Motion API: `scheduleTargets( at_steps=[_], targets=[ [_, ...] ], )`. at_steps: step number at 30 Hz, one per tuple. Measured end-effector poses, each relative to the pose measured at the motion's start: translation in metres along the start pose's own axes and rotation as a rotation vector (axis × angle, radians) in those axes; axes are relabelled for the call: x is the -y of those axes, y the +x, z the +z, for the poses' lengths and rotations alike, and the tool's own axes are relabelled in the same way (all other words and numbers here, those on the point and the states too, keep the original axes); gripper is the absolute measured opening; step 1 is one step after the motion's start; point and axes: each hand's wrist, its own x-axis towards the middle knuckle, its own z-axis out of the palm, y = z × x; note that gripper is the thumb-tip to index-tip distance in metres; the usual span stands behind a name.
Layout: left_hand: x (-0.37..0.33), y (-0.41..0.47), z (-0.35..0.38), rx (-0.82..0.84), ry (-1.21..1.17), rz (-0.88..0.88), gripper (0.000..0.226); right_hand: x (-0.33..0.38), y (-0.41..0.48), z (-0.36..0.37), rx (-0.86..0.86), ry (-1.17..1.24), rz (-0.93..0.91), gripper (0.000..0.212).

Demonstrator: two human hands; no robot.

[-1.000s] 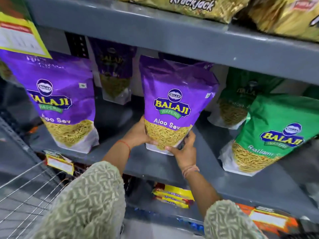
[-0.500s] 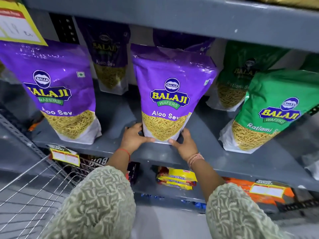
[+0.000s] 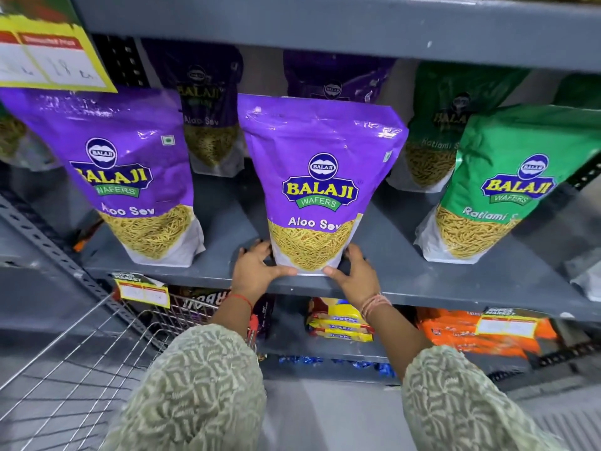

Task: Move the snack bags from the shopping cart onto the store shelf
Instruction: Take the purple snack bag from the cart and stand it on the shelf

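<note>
A purple Aloo Sev snack bag [image 3: 318, 177] stands upright at the front of the grey store shelf [image 3: 227, 242]. My left hand [image 3: 257, 273] holds its lower left corner and my right hand [image 3: 353, 273] holds its lower right corner, thumbs across the bag's bottom edge. A second purple Aloo Sev bag [image 3: 130, 177] stands to its left, and two more purple bags stand behind in shadow. The wire shopping cart [image 3: 74, 369] is at the lower left; its contents are out of sight.
A green Ratlami Sev bag [image 3: 507, 187] stands to the right, with another green one behind it. The shelf above [image 3: 325, 24] overhangs the bags. A yellow price sign [image 3: 48, 56] hangs at upper left. Yellow and orange packets [image 3: 341, 320] lie on the lower shelf.
The purple bag has come down onto the shelf's front and now stands upright. Both hands slid to its bottom corners. The view tilted slightly downward.
</note>
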Motion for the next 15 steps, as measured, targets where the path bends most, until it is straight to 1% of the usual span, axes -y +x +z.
scheduleTargets(
  at_steps=[3, 8, 15],
  targets=[
    [0.005, 0.001, -0.001, -0.012, 0.040, 0.011, 0.088, 0.000, -0.002, 0.000, -0.013, -0.008, -0.008, 0.045],
    [0.011, 0.004, 0.001, -0.069, 0.154, 0.042, 0.070, -0.001, -0.005, 0.001, -0.021, -0.008, -0.003, 0.045],
    [0.010, 0.004, 0.000, -0.030, 0.222, 0.031, 0.073, -0.003, -0.006, 0.000, -0.021, 0.000, 0.003, 0.045]
  ],
)
